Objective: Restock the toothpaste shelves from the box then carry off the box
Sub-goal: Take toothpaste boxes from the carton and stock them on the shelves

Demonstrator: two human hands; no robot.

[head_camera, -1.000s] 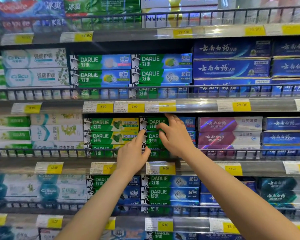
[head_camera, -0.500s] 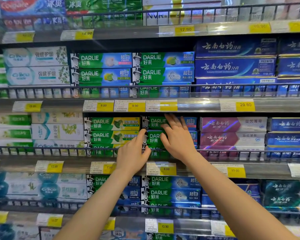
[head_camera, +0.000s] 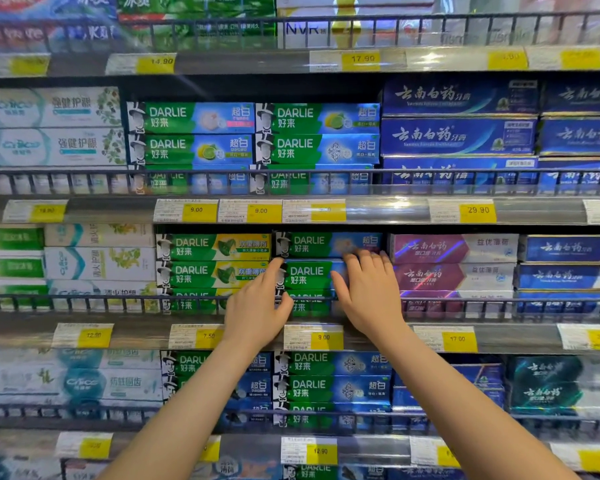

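Observation:
On the third shelf down, green-and-blue Darlie toothpaste boxes lie stacked behind the wire rail (head_camera: 430, 301). My left hand (head_camera: 257, 306) holds the left end of the middle Darlie box (head_camera: 309, 276), thumb pointing up beside it and a curled finger under it. My right hand (head_camera: 369, 294) lies over the right part of the same box with fingers spread and fairly straight, thumb on its front. Above it sits the top Darlie box (head_camera: 312, 244). The restocking carton is out of view.
Green-and-yellow Darlie boxes (head_camera: 212, 259) stand stacked to the left, purple boxes (head_camera: 454, 263) to the right. Shelves above and below are filled with more toothpaste behind wire rails. Yellow price tags (head_camera: 314, 337) line each shelf edge.
My right hand has slid down from the top Darlie box onto the middle one. My left hand has stayed at the box's left end.

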